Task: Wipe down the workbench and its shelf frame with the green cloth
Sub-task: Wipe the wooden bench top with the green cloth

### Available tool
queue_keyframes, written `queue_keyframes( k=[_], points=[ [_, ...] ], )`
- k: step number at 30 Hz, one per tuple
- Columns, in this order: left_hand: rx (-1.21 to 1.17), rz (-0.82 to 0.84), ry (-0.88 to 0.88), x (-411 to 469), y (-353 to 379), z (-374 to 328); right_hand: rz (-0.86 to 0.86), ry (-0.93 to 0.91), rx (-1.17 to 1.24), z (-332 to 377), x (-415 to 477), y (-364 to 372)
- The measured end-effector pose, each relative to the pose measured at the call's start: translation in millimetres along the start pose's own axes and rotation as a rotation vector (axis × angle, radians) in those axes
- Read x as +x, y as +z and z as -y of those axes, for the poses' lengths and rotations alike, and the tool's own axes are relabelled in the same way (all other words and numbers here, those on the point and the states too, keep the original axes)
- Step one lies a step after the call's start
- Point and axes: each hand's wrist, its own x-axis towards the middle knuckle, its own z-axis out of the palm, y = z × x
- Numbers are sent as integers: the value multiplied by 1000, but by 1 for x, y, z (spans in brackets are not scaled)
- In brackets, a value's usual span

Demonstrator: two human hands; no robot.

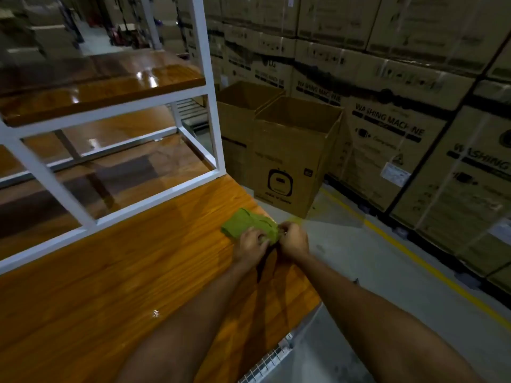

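The green cloth (246, 222) lies bunched on the glossy wooden workbench (116, 286), close to its right edge. My left hand (253, 244) rests on the near side of the cloth with its fingers curled into the fabric. My right hand (294, 240) pinches the cloth's right end at the bench edge. The white metal shelf frame (213, 106) stands on the bench beyond the cloth, with a wooden shelf board (105, 87) at the upper left.
Two open cardboard boxes (293, 150) stand on the floor just right of the bench. Stacked washing-machine cartons (401, 106) form a wall behind them. A yellow floor line (431, 272) runs along the grey concrete. A wire grid (268, 360) hangs under the bench's near edge.
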Motion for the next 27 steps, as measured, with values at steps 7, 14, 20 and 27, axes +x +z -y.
queue_keyframes(
  k=[7,14,20,27],
  points=[
    [206,63,3,4,4,-16,84,-161,-96,-14,12,-1],
    [15,80,30,9,-13,-13,220,-460,-349,-21,27,-10],
    [-134,51,32,6,-33,-5,249,-521,-254,-4,32,-26],
    [-104,28,52,4,-67,-4,190,-588,-230,31,24,-32]
  ],
)
